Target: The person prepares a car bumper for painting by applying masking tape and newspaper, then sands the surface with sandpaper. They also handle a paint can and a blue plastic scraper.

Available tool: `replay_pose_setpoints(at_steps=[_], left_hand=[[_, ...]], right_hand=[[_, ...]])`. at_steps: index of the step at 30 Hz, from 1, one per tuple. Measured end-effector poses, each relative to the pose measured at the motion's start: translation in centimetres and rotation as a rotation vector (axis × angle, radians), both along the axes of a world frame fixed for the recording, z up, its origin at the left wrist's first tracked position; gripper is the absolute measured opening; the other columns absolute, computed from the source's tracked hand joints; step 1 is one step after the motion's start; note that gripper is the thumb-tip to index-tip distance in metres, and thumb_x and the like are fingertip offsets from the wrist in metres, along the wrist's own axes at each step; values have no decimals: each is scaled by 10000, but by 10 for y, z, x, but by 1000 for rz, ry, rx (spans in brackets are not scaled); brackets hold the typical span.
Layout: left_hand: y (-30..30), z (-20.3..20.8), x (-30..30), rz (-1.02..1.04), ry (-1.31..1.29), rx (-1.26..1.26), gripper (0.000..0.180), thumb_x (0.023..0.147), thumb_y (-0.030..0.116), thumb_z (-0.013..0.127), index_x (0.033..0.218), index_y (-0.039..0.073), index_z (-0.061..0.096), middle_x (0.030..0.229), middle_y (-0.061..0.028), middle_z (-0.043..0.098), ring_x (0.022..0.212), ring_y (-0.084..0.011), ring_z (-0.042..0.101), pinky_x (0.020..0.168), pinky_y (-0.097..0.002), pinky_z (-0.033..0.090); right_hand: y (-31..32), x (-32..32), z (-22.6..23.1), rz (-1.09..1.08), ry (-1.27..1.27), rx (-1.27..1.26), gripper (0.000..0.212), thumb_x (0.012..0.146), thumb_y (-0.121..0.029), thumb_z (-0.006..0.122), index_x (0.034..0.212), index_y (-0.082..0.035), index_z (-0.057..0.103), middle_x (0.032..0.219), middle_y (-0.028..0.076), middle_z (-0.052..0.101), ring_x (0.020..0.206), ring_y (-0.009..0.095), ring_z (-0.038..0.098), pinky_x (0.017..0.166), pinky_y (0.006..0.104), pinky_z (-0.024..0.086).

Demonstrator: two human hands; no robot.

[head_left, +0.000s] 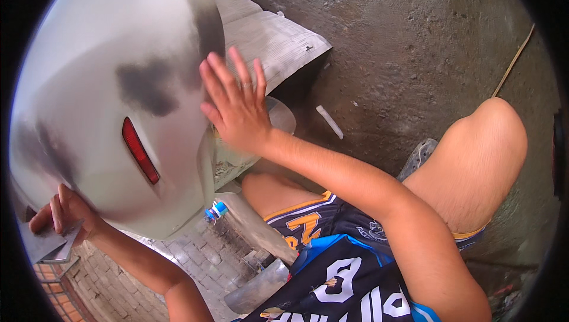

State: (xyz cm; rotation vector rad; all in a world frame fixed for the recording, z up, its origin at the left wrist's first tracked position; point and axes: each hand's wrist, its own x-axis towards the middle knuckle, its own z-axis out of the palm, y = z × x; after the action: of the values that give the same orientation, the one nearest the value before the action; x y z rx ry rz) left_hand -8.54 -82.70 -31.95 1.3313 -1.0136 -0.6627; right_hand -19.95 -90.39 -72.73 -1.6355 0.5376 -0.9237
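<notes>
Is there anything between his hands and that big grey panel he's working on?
Nothing under the right hand: its open palm lies flat on the grey panel. The left hand grips a folded grey sheet at the panel's lower edge; whether it touches the panel cannot be told.

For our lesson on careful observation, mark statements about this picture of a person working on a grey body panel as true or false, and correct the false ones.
1. The right hand lies flat with fingers spread on the edge of the grey panel. True.
2. The left hand is empty. False: it holds a flat grey sheet at the panel's lower edge.
3. A red reflector is set into the panel. True.
4. The panel is evenly painted blue. False: it is pale grey with darker patches.
5. A small bottle with a blue cap stands below the panel. True.
6. The floor is carpeted. False: it looks like rough bare concrete.
</notes>
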Motion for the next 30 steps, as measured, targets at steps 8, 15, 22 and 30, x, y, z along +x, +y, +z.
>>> replay_pose_setpoints(at_steps=[8, 15, 22, 30], left_hand=[[-7, 3, -2, -42, 217, 27, 362, 756, 115, 834, 1099, 185, 743, 1223, 33, 718, 779, -127, 622, 1134, -570, 290], [-5, 1, 0, 3, 90, 60, 441, 713, 88, 854, 1122, 212, 745, 1208, 41, 727, 777, -89, 620, 947, -380, 344], [5, 5, 8, 85, 149, -44, 366, 680, 158, 884, 1017, 203, 747, 1163, -2, 746, 702, -87, 628, 786, -299, 317], [7, 8, 8, 98, 120, -10, 317, 678, 188, 889, 960, 207, 746, 1146, 16, 751, 688, -89, 635, 752, -292, 319]], right_hand=[[-46, 38, -25, -92, -18, 208, 546, 1045, -391, 414, 1535, -151, 382, 1523, 105, 401, 1432, 446, 228, 1144, 650, 89], [-71, 71, -60, -109, -24, 186, 432, 1042, -390, 441, 1418, -214, 561, 1477, 80, 459, 1397, 400, 302, 1150, 588, 130], [-80, 74, -66, -234, -131, 195, 357, 921, -135, 608, 1267, -173, 688, 1359, 14, 573, 1339, 326, 385, 1113, 510, 205], [-67, 58, -52, -246, -88, 105, 442, 838, 0, 593, 1242, -144, 697, 1311, 14, 592, 1321, 313, 404, 1088, 499, 224]])
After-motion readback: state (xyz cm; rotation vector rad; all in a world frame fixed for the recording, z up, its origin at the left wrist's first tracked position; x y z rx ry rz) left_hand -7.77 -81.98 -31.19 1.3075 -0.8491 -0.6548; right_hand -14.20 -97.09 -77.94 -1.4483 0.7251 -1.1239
